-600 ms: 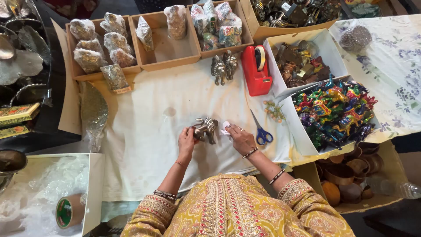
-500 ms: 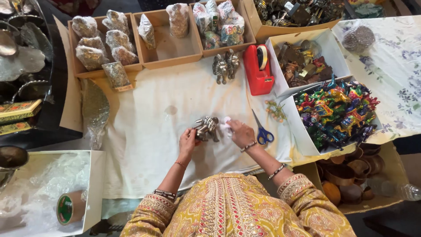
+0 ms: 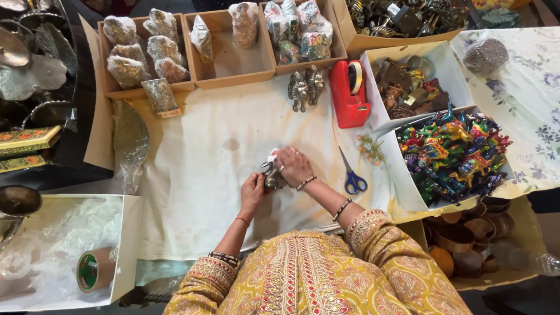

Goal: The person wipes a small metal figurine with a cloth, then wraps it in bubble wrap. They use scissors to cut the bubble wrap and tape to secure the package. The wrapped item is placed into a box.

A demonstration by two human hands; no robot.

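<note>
My left hand grips a small silver metal figurine from its left side, on the white cloth in the middle of the table. My right hand covers the figurine from the right and top, pressing a bit of white material against it. Most of the figurine is hidden between the two hands. Two similar silver figurines stand further back near the cardboard boxes.
A red tape dispenser and blue-handled scissors lie to the right. Cardboard boxes with wrapped items line the back. A white box of colourful figurines is at right. A tape roll sits in a box at lower left.
My right hand has moved left over the figurine, and both hands have closed in around it. The view has shifted slightly.
</note>
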